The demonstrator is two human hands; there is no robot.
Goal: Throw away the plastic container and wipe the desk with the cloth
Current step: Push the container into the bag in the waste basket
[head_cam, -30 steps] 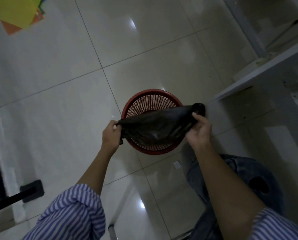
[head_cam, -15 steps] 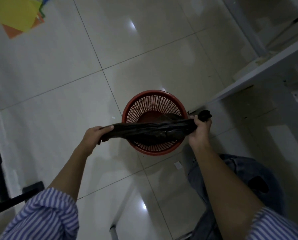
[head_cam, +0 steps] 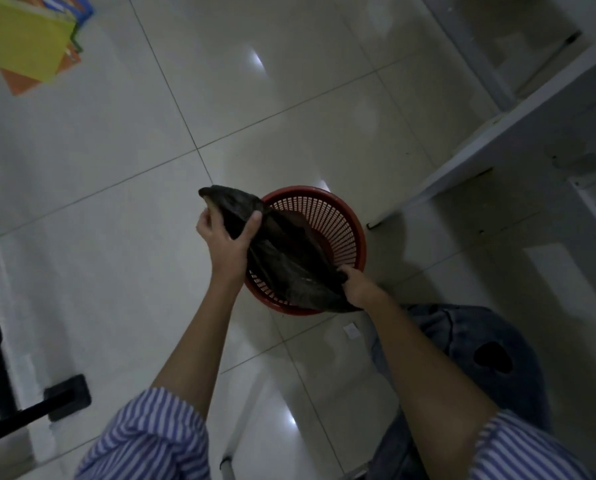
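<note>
The left hand [head_cam: 225, 242] holds one end of a black plastic bag [head_cam: 282, 258], with the thumb and fingers [head_cam: 253, 220] closed around the bunched film, raised above the far-left edge of a red mesh bin [head_cam: 327, 216] that stands on the tiled floor [head_cam: 116, 202]. The right hand [head_cam: 357, 284] grips the other end of the bag lower down, at the near rim of the bin, its fingers curled into the plastic. Between the two hands the bag is stretched slantwise over the opening of the bin. The plastic container and the cloth are not visible here, and I cannot tell if the container is already inside the bin or the bag. It seems the person is fitting the bag into the bin as a liner. The risk, I think, is that the thin film slips from the fingers of one hand, or catches on the mesh and tears when it is pulled. The light bin could also tip or slide on the smooth floor if the bag drags on its rim.
</note>
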